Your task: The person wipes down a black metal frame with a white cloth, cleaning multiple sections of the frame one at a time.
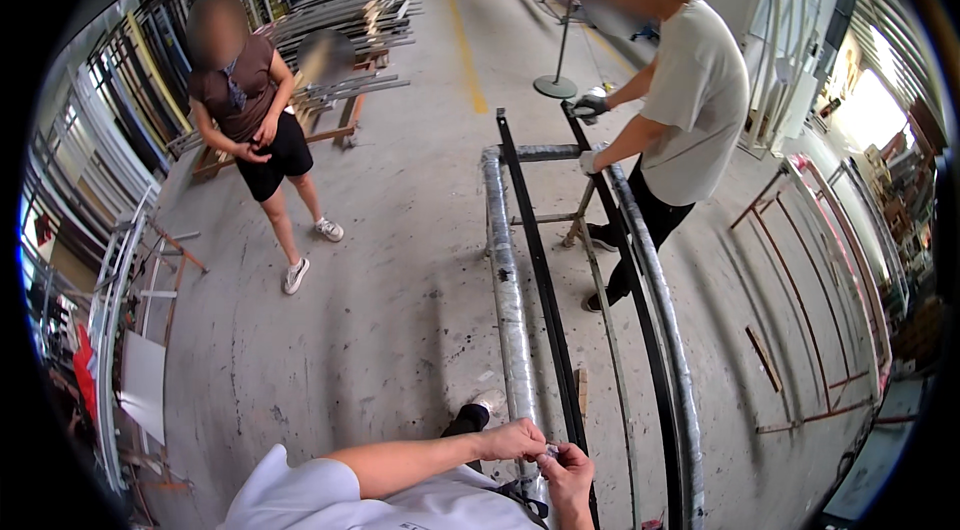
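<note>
Near end of an open-framed table (512,320), seen from above. A small pale piece (551,451) is pinched between the fingertips of the left hand (512,441) and the right hand (568,476), which are brought together above the left rail and the left black bar (546,290). Loss of the piece is judged the chief risk: it is held by fingertips alone, and if the pinch is slackened it may be dropped through the gap to the floor (400,330). The right black bar (641,300) may also be shifted if its far end is pushed by the gloved hands of a co-worker (700,80); no clamp is seen on it. The piece is too small and too covered for its pointing or long axis to be told. Both bars are laid lengthwise, their long axes directed away from the wearer, roughly along the rails.
</note>
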Action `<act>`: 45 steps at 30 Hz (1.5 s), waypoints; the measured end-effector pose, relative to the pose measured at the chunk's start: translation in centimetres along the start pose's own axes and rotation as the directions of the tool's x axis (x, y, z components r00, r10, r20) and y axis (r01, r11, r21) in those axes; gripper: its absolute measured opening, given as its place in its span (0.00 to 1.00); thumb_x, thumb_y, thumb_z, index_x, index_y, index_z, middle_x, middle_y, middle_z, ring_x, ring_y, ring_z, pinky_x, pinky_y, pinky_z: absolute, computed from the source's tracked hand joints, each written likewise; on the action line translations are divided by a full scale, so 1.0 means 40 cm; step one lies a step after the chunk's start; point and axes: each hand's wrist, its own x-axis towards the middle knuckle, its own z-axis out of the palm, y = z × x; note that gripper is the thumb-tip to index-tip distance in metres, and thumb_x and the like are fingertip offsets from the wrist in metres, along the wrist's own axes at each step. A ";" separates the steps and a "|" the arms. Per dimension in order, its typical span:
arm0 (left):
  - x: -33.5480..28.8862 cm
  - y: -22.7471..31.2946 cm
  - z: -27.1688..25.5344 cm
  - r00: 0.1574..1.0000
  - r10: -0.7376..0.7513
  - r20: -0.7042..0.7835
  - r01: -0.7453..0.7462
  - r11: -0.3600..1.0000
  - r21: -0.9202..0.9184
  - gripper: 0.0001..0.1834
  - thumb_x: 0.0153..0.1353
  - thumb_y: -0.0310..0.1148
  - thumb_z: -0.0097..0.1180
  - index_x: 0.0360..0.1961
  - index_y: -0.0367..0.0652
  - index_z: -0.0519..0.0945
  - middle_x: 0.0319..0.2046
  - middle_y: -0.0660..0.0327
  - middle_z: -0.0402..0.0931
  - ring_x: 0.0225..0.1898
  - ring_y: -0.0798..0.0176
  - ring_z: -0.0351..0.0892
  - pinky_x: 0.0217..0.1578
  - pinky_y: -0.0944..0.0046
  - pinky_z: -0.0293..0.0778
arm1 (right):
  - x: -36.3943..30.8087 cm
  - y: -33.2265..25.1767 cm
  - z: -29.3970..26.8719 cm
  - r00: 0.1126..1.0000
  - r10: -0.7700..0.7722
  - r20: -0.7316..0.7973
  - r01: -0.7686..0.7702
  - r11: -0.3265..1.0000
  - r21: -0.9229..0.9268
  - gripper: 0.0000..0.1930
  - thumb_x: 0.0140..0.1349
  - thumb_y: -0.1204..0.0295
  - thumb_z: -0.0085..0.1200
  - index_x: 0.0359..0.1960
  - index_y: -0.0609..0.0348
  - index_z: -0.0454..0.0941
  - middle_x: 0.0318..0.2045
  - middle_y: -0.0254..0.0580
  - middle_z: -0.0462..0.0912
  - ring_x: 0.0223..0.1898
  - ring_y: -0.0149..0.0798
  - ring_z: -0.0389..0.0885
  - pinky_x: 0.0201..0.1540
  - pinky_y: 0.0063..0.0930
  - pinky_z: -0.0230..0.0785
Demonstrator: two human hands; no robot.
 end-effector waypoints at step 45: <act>-0.086 -0.026 -0.010 0.872 0.222 -0.437 0.083 0.812 0.578 0.15 0.64 0.38 0.57 0.31 0.34 0.85 0.19 0.62 0.77 0.25 0.71 0.72 0.30 0.61 0.71 | 0.032 0.066 0.009 0.941 -0.023 0.337 0.224 0.789 -0.573 0.11 0.60 0.72 0.65 0.35 0.71 0.82 0.25 0.38 0.85 0.26 0.29 0.80 0.30 0.27 0.72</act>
